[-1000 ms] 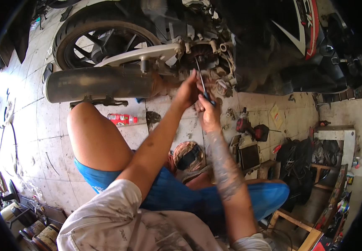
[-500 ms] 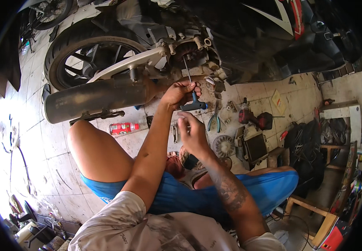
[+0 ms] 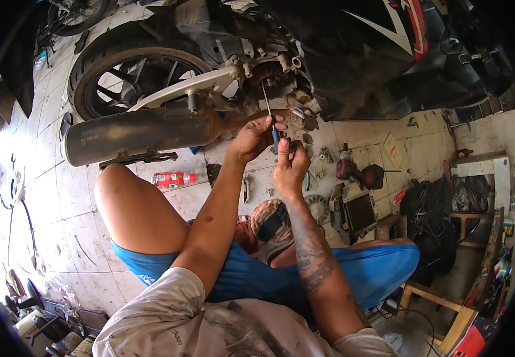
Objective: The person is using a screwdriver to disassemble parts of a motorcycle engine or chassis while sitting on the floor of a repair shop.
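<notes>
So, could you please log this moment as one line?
left hand: pinching shaft of blue-handled tool | right hand: at tool's handle | shaft: pointing into motorcycle's open housing | red bottle: on floor

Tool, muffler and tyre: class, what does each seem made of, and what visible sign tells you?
Tool shaft: probably bare steel, thin, straight and silvery grey.
Tool handle: likely plastic or rubber, coloured blue.
Muffler: apparently metal, its dark, dull surface marked by brownish patches, perhaps rust or dirt.
Tyre: most likely rubber, black and matt, with tread grooves.
</notes>
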### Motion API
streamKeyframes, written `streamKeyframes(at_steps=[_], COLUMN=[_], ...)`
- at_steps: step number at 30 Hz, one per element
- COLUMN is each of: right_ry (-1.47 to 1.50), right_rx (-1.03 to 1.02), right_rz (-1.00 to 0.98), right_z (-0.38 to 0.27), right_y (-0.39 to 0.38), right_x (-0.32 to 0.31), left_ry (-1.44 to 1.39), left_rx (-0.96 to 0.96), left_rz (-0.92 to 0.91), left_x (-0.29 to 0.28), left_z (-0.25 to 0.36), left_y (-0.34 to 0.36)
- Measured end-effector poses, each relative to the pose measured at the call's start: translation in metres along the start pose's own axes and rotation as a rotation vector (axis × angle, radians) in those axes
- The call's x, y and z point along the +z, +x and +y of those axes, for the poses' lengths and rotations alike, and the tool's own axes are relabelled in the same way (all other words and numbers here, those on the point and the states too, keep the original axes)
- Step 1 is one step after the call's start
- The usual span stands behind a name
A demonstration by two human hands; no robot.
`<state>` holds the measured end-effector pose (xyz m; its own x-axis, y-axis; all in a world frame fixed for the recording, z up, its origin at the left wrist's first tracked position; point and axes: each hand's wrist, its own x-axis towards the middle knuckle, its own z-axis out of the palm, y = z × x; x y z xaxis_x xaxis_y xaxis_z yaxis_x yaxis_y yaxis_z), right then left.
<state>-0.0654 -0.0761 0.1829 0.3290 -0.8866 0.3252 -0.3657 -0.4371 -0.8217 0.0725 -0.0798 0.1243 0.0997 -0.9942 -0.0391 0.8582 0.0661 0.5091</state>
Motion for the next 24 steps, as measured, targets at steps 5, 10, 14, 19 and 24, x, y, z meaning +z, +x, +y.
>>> streamKeyframes(at_steps=[5,10,14,19,24], right_ry=[-0.617,-1.447,-2.161,-1.706,-1.122], right_rx=[0.024,-0.698,-0.984,-0.711,-0.555], right_rz=[-0.353,-0.730,-0.808,-0.937,-0.740], right_z=[-0.035,-0.102,-0.033,-0.009,-0.038], right_y=[-0.003,-0.026,0.019,0.047,0.056], right_x=[-0.026,-0.020,0.009,0.030,0.002], left_ry=[0.075,0.084,-0.007,-0.257,-0.598], left_rx=[0.062,0.064,0.084,0.041,0.116], left_rz=[0.054,-0.013,-0.190,-0.162,-0.069], left_x=[-0.008,-0.010,-0.005,-0.007,0.022], left_z=[-0.004,-0.003,-0.005,-0.028,-0.056], left_y=[0.002,0.010,0.009,0.001,-0.010])
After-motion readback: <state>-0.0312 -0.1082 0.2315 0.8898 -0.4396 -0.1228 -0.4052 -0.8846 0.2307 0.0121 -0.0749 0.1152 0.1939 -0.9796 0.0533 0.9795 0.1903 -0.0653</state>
